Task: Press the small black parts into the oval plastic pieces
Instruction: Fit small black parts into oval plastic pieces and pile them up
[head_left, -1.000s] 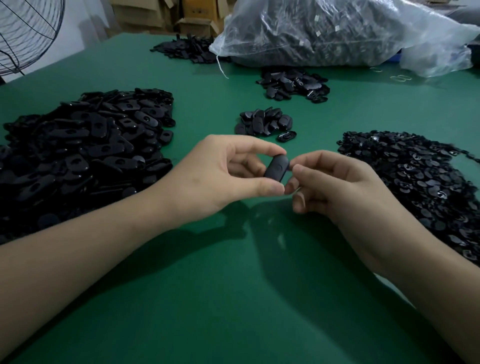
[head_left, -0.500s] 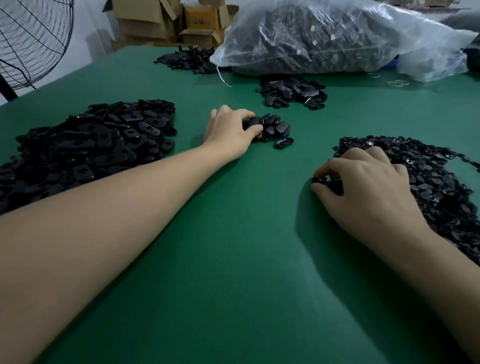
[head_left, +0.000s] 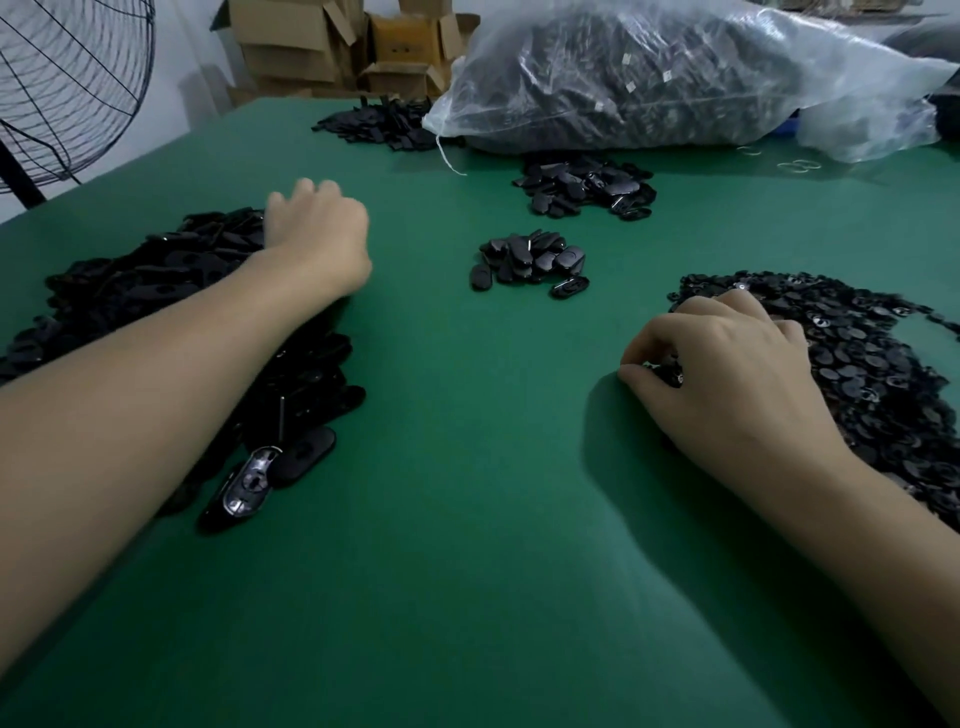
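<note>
From the head view, we see both arms spread wide over the green desk (head_left: 467, 545), each one at its own stock.

The left hand (head_left: 317, 234) lies on the far end of the pile of oval plastic pieces (head_left: 156, 301) at the left. Its knuckles face us and its fingers dip out of sight into the pile, so we cannot tell whether its grip has closed on a piece or holds nothing.

The right hand (head_left: 727, 379) rests at the near left edge of the pile of small black parts (head_left: 872, 374) on the right. Its grip looks closed: thumb and forefinger pinch a small black part (head_left: 671, 372) low against the desk.

We judge that stock is kept on either side so each hand can fetch its half at once and the two can meet in the bare middle for pressing.

The small heap (head_left: 530, 257) at the centre, a little farther off, is probably for finished pieces, within easy reach of both hands. A second heap (head_left: 587, 187) and a full plastic bag (head_left: 649, 78) lie at the far side.
</note>
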